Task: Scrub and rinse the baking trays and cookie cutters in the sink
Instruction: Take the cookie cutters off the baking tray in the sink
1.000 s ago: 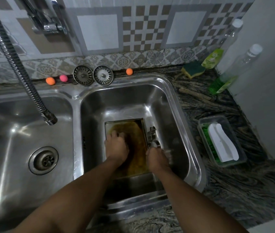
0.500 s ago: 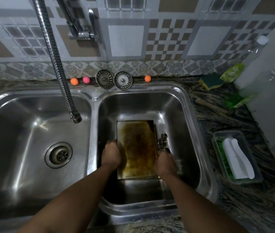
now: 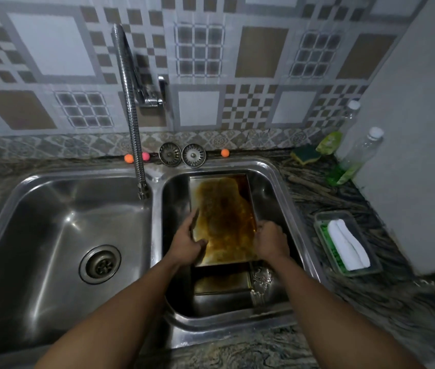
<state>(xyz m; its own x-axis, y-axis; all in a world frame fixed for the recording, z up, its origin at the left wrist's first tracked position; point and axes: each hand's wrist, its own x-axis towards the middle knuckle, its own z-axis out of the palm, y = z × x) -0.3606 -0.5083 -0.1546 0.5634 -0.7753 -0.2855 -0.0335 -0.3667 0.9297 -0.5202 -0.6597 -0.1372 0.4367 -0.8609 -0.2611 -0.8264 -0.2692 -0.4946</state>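
Patterned tiles (image 3: pixel 51 43) back a double sink (image 3: pixel 156 222). Left grip (image 3: pixel 184 243) and right grip (image 3: pixel 271 239) each clasp a side edge of the stained tray (image 3: pixel 224 214), held in the sink's right half over a second tray (image 3: pixel 223 283).

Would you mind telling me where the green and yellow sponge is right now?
In the head view, the sponge lies on the counter behind the right basin's far right corner, beside the backsplash, just left of the green-labelled bottle.
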